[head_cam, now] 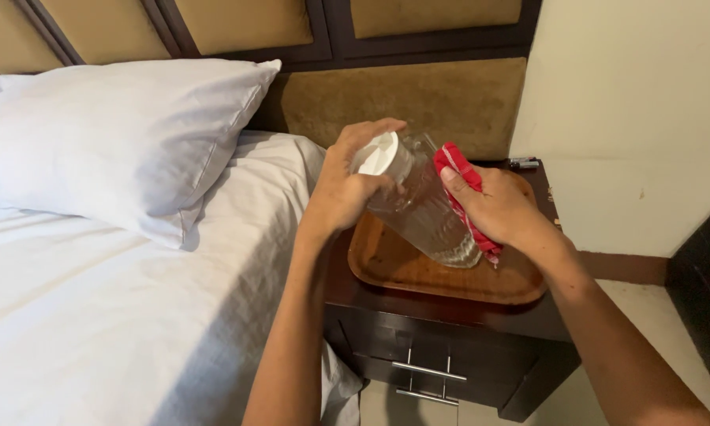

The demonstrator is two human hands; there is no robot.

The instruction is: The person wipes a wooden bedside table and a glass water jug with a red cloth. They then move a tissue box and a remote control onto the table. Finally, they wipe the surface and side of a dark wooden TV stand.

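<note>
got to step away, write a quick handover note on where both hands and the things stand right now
Left hand: gripped around the top of the clear glass jug, by its white lid, holding it tilted.
Right hand: presses a red cloth against the jug's side.
Jug: its base is low over the wooden tray on the dark nightstand beside the bed; whether it touches the tray cannot be told.
Done: jug in hand, cloth on the glass.
Left: how far the wiping has got cannot be told; the jug is not standing upright on the tray.
</note>
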